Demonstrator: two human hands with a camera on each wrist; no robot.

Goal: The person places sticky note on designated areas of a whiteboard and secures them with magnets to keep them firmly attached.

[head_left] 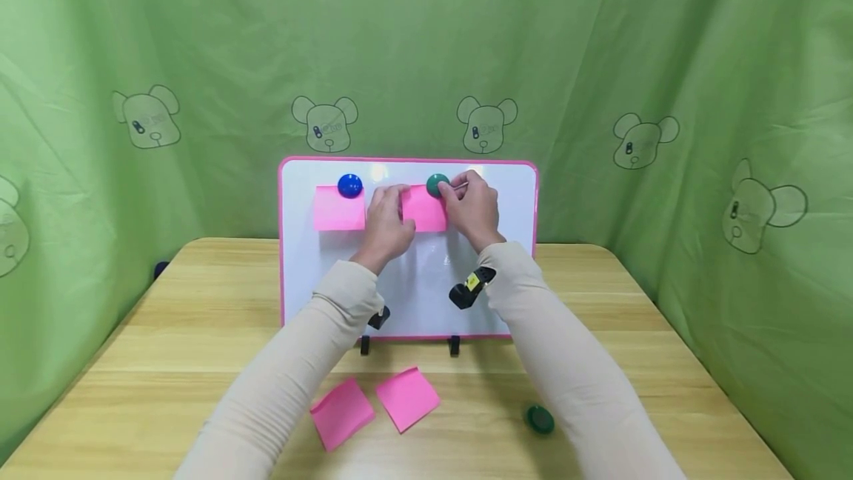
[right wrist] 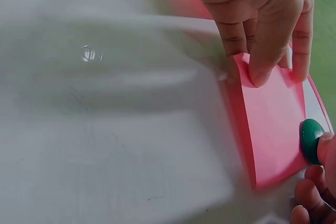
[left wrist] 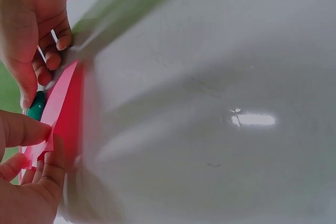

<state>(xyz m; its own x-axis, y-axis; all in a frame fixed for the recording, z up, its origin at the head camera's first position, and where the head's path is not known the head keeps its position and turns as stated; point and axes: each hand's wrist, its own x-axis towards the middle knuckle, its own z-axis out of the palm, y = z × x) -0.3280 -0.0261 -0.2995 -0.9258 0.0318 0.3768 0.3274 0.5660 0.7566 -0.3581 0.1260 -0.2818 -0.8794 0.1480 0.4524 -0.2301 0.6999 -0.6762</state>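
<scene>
Against the whiteboard (head_left: 413, 295), my left hand (head_left: 389, 222) pinches the left edge of a pink sticky note (head_left: 424, 207) between thumb and fingers. My right hand (head_left: 474, 206) holds a round green magnet (head_left: 437, 184) at the note's upper right edge. In the right wrist view, the thumb touches the side of the green magnet (right wrist: 312, 141), and the pink note (right wrist: 275, 119) stands slightly off the board along its lower edge. To the left, a second pink note (head_left: 338, 210) hangs on the board under a blue magnet (head_left: 349, 185).
Two more pink sticky notes (head_left: 343, 414) lie on the wooden table (head_left: 146, 339) in front of the board. Another green magnet (head_left: 540, 418) rests by the right forearm. Black feet (head_left: 455, 346) support the pink-framed board. A green curtain (head_left: 413, 43) hangs behind.
</scene>
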